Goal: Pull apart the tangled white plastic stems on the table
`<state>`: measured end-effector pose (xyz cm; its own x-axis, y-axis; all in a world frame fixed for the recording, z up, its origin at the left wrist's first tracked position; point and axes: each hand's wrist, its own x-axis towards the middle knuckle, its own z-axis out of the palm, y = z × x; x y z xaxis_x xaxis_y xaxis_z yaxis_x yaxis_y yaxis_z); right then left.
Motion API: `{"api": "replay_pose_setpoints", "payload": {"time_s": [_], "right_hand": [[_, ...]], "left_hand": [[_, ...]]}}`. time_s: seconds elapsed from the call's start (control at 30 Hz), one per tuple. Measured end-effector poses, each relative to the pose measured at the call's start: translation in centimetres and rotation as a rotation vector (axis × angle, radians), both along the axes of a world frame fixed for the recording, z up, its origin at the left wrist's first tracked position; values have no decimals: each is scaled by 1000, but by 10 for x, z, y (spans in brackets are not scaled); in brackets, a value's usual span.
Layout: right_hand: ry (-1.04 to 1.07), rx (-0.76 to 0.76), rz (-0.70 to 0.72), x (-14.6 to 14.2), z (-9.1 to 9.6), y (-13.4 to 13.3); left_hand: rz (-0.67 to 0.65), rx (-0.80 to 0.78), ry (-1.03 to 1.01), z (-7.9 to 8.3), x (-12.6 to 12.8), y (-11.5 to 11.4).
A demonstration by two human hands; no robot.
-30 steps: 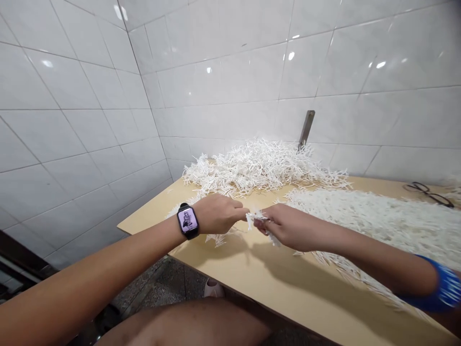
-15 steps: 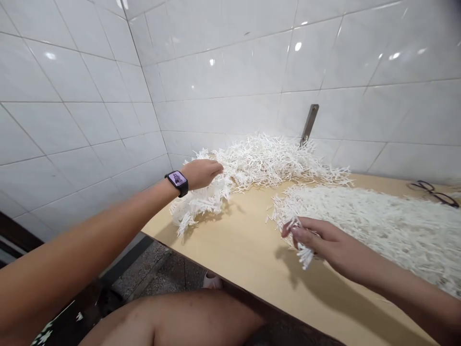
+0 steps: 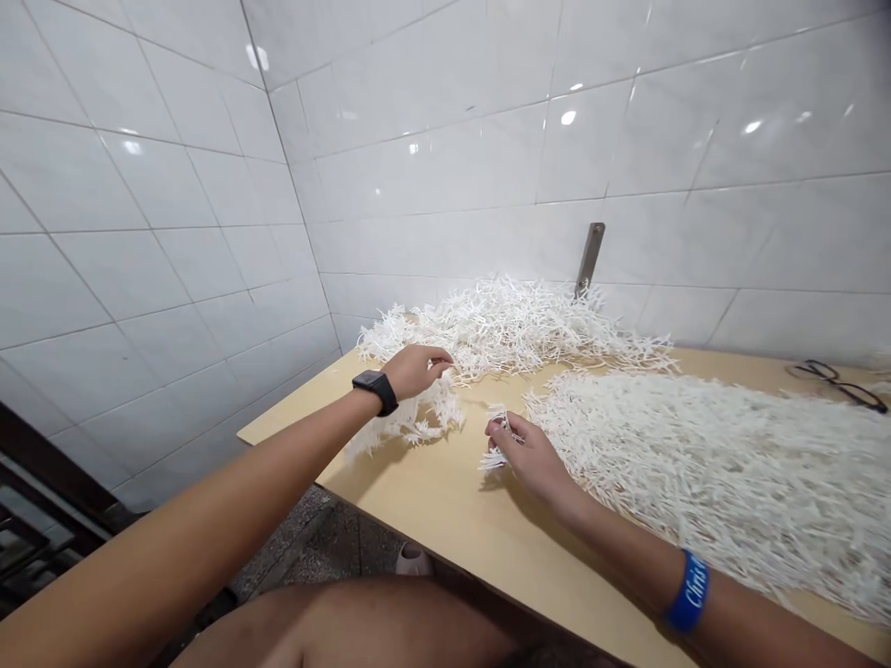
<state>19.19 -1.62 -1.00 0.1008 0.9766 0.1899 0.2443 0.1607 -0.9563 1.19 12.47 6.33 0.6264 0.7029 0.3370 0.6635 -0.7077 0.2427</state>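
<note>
My left hand [image 3: 418,368], with a black watch [image 3: 376,390] on the wrist, is closed on a loose clump of thin white branching strands [image 3: 418,422] hanging under it above the table. The fingertips are partly hidden, and the strands are too fine to tell what they are. My right hand [image 3: 525,450] pinches a small bundle of short white strands [image 3: 496,457] between thumb and fingers, left of the wide flat layer of white strands [image 3: 696,464]. Behind my left hand a heaped pile of white strands [image 3: 515,325] lies against the wall.
The light wooden table [image 3: 445,529] stands against white tiled walls [image 3: 445,186]. A metal bracket [image 3: 590,258] rises behind the pile. Dark-framed glasses [image 3: 839,382] lie at the far right. My bare leg [image 3: 362,622] is below the table's front edge.
My right hand has moved left with its bundle, closer to my left hand. My left hand and its hanging clump have shifted slightly right and lower in view.
</note>
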Motion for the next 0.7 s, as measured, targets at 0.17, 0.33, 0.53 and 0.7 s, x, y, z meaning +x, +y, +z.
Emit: {"api": "replay_pose_setpoints", "payload": {"time_s": [0.17,0.33,0.53,0.7], "right_hand": [[47,99,-220,16,1,7],[127,-100,-144,22,16,18],[-175,-142,62,21,34,35],[-414,-56,216,17,38,40]], "left_hand": [[-67,-31,10,-5,-6,-27],[-138,44,130,3,-9,-43],[-179,194,190,9,0,-55],[-166,365,304,15,0,-48]]}}
